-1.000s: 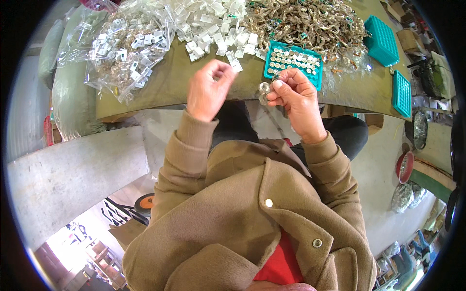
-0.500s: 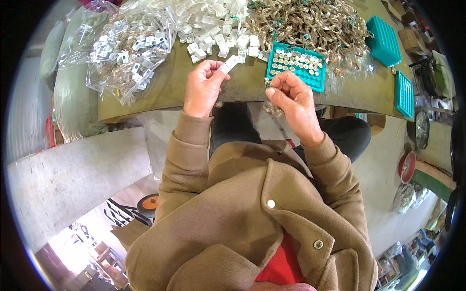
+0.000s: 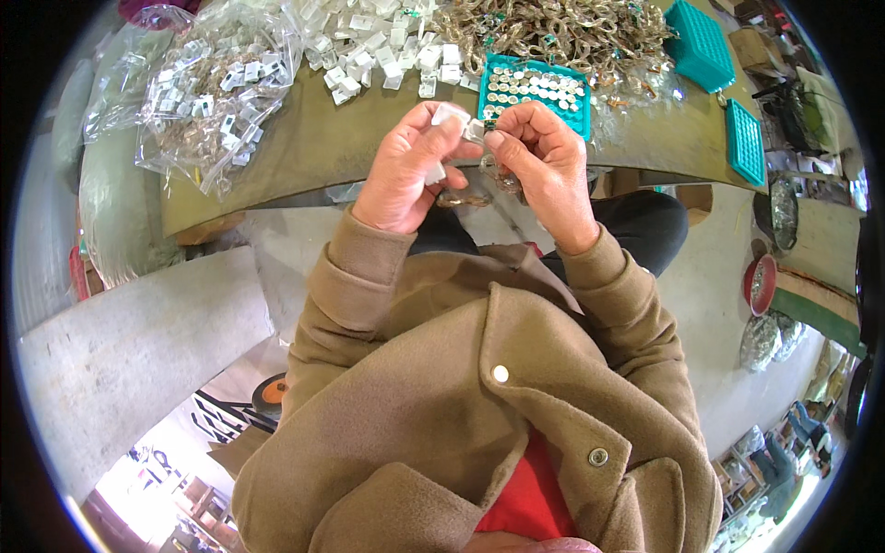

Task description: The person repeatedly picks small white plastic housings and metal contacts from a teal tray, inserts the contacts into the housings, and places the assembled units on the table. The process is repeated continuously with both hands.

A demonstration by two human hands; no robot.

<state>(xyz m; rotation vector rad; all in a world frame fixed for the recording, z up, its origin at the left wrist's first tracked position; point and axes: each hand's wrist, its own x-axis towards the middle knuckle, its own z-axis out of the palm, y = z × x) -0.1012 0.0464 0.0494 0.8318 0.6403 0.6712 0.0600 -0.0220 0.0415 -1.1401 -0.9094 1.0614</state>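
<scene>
My left hand (image 3: 395,180) is closed on a white plastic housing (image 3: 449,114), and a further white piece (image 3: 435,173) shows lower between its fingers. A small pale part (image 3: 475,131) sits at its fingertips. Close beside it, my right hand (image 3: 553,180) pinches a tiny green circuit board (image 3: 490,123), largely covered by the fingers. A looped, clear brownish cable (image 3: 502,175) hangs below the hands. Just beyond them lies a teal tray (image 3: 579,127) with rows of round silvery discs (image 3: 539,85), like button cells.
White housings (image 3: 383,51) are heaped on the table (image 3: 313,152), left of a pile of coiled cables (image 3: 562,32). A clear bag (image 3: 217,101) of white parts lies at the left. Two teal trays, one stacked-looking (image 3: 698,46) and one flat (image 3: 745,143), stand at the right.
My hands have come together, bringing the circuit board up to the white housing. The left hand has turned and moved right. The whole view has shifted slightly.
</scene>
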